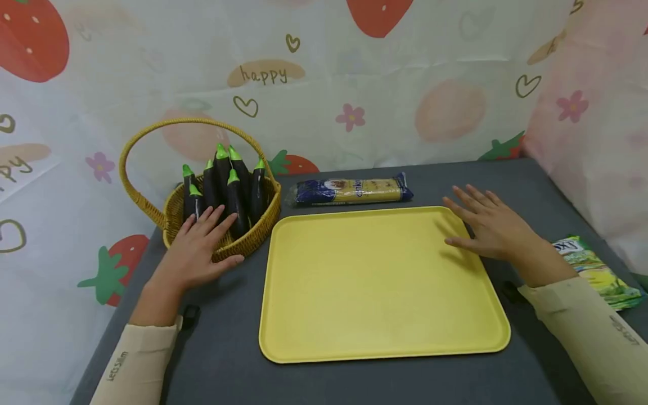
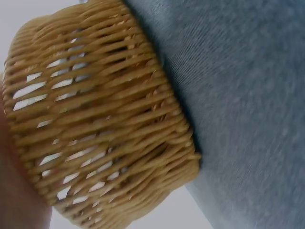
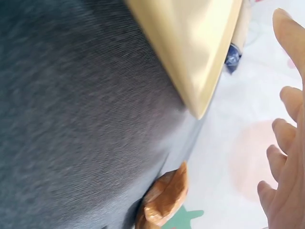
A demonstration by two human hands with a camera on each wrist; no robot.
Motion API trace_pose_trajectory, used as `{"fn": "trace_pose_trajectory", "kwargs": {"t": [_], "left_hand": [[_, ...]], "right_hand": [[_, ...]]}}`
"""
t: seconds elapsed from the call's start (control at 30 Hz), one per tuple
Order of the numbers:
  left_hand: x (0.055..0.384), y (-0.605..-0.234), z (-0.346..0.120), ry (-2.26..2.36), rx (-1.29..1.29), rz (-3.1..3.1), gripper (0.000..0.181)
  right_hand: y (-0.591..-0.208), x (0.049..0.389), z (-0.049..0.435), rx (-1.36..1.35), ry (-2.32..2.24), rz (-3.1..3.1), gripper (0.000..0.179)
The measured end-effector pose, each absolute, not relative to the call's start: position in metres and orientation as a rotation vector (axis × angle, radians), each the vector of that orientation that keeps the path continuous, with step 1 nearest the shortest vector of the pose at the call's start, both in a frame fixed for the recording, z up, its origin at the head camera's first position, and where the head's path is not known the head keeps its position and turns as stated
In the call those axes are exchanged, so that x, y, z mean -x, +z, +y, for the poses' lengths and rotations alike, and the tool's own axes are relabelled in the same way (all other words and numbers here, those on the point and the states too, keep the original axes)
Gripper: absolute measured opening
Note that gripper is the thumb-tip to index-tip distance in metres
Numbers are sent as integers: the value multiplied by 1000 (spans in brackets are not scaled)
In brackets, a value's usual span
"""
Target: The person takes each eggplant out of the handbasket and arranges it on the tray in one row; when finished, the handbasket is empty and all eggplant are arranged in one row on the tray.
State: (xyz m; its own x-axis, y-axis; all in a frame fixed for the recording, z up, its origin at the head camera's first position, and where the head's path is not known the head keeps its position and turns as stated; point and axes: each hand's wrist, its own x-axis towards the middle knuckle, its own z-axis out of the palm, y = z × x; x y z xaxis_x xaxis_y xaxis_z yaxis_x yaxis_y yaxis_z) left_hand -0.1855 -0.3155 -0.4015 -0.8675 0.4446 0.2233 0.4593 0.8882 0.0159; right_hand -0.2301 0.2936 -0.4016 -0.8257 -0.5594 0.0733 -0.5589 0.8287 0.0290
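Observation:
My left hand (image 1: 194, 253) has its fingers spread at the front of a woven basket (image 1: 258, 233), overlapping its rim in the head view. Several dark eggplants (image 1: 235, 199) with green caps stand upright in that basket, under its tall arched handle. The basket's woven side (image 2: 105, 109) fills much of the left wrist view, with part of the hand at the left edge. Over the far right corner of a yellow tray (image 1: 385, 281) hovers my right hand (image 1: 493, 228), fingers spread and holding nothing. Its fingers also show at the right edge of the right wrist view.
Behind the tray lies a long blue and yellow packet (image 1: 369, 191). A green and yellow bag (image 1: 599, 275) lies at the right, partly hidden by my right forearm. In the right wrist view a shiny brown wrapper (image 3: 164, 195) rests on the grey tabletop (image 3: 86, 124). Printed cloth hangs behind.

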Motion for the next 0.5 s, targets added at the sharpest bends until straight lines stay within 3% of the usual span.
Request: {"fn": "trace_pose_trajectory", "kwargs": {"t": [0.13, 0.37, 0.5], "left_hand": [[180, -394, -326, -183, 646, -2738, 82], [176, -398, -364, -659, 354, -2325, 45], [180, -412, -379, -931, 120, -2183, 36]], "right_hand": [[-396, 229, 286, -918, 17, -2944, 88], [-378, 231, 246, -912, 404, -3065, 80], [-372, 236, 213, -965, 436, -3091, 72]]}}
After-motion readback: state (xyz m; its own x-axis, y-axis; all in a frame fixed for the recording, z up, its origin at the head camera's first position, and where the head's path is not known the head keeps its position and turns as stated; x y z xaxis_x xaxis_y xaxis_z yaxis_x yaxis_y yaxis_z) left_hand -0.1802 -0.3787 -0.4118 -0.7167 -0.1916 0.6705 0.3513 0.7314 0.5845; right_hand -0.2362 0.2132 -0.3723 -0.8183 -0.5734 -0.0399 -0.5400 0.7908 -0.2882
